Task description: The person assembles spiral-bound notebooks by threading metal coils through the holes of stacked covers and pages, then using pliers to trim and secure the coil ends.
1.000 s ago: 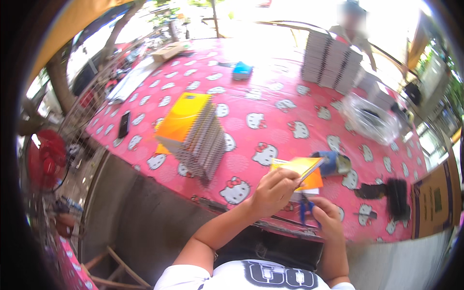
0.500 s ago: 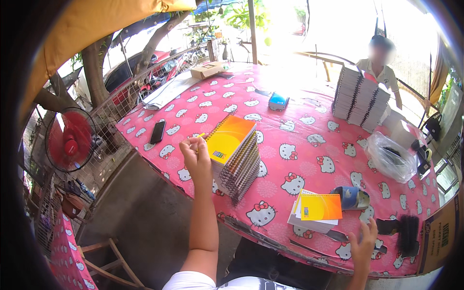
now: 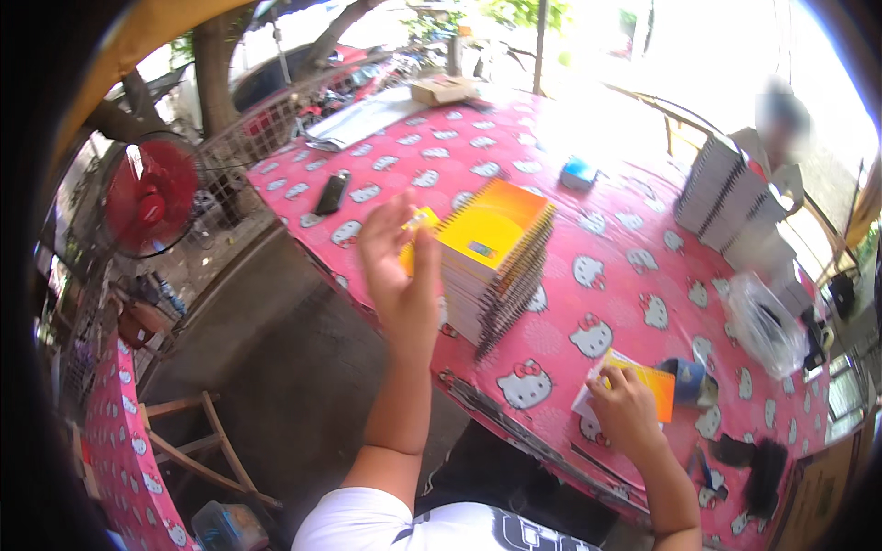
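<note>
My left hand [image 3: 397, 266] is raised at the left side of a tall stack of spiral-bound notebooks [image 3: 491, 230] with a yellow-orange cover on top. Between its thumb and fingers shows a yellow piece [image 3: 418, 225], blurred, its kind unclear. Lower right, my right hand [image 3: 629, 401] has its fingers curled onto the left part of a small yellow-orange notebook [image 3: 654, 384]. That notebook lies on white paper pads near the table's front edge, partly covered by the hand. A blue slipper [image 3: 691, 382] touches its right side.
The table has a pink patterned cover [image 3: 528, 344]. On it are a black phone [image 3: 333, 193], a blue pack [image 3: 579, 173], tall notebook stacks [image 3: 721, 195], a clear plastic bag [image 3: 763, 326] and a black brush [image 3: 765, 477]. Another person [image 3: 781, 138] is at the far right. A red fan [image 3: 150, 195] stands left.
My right hand has moved left and forward from beside the slipper onto the small notebook. My left hand has risen, its thumb and fingers now wider around the yellow piece. The view has shifted.
</note>
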The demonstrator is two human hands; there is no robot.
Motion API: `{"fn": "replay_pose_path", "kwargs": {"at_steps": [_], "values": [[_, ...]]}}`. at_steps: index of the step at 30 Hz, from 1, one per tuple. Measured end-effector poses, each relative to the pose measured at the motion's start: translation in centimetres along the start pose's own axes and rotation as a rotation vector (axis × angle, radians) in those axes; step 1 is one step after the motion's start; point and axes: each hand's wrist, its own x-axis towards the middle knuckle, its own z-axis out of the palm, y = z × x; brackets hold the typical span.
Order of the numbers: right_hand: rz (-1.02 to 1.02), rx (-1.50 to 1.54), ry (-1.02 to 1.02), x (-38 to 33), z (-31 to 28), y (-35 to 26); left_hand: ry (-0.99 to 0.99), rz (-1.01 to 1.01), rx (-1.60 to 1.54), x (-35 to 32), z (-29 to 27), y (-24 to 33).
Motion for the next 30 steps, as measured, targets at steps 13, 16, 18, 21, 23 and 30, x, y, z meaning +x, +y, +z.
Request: {"fn": "replay_pose_path", "kwargs": {"at_steps": [13,16,18,21,23,30], "values": [[0.089,0.43,-0.089,1.5,-0.9,2.3,-0.796,-0.57,-0.577,-8.8,0.2,5.9],[0.096,0.466,-0.086,1.6,-1.2,2.5,-0.862,-0.713,-0.56,-10.5,0.3,4.5],[0.091,0.471,-0.069,1.7,-1.1,2.6,-0.84,-0.884,-0.491,-11.3,0.7,3.4],[0.092,0.455,-0.034,1.7,-1.1,2.3,-0.891,-0.868,-0.268,-13.9,1.6,0.7],[0.115,0.467,-0.026,1.7,-1.2,2.1,-0.939,-0.807,-0.134,-15.5,1.9,-1.0],[0.124,0.449,-0.005,1.3,-1.0,1.6,-0.94,-1.006,-0.22,-19.0,2.8,-3.2]]}}
